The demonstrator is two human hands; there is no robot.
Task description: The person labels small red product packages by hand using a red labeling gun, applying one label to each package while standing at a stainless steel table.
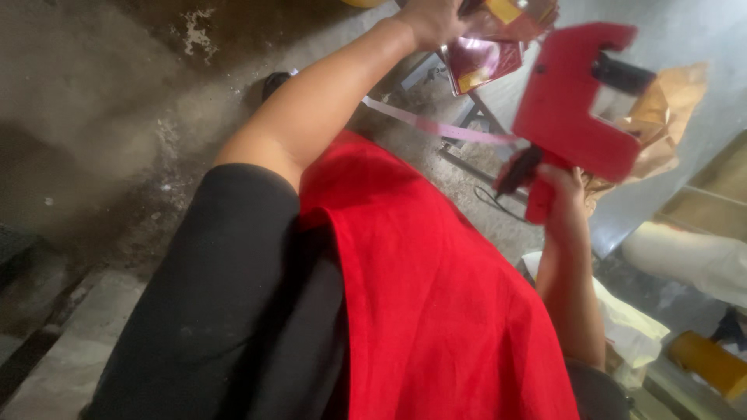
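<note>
Right hand [562, 183] grips red tagging gun [580, 109]; left hand [432, 19] holds shiny maroon packets [478, 62] above red cloth [436, 295].

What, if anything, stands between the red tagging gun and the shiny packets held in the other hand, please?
Nothing visible does. The red tagging gun in the right hand sits close beside the shiny packets in the left hand; a pink ribbon passes below.

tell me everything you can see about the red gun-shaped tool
The red tool looks like moulded plastic, shaped like a pistol with a blocky body, a notch cut in its top and a black part at that notch. A black trigger lever sits at the grip. The right hand wraps the grip from below, holding it raised and tilted. A thin pink strip runs up to it. Crumpled brown paper lies behind it.
</note>
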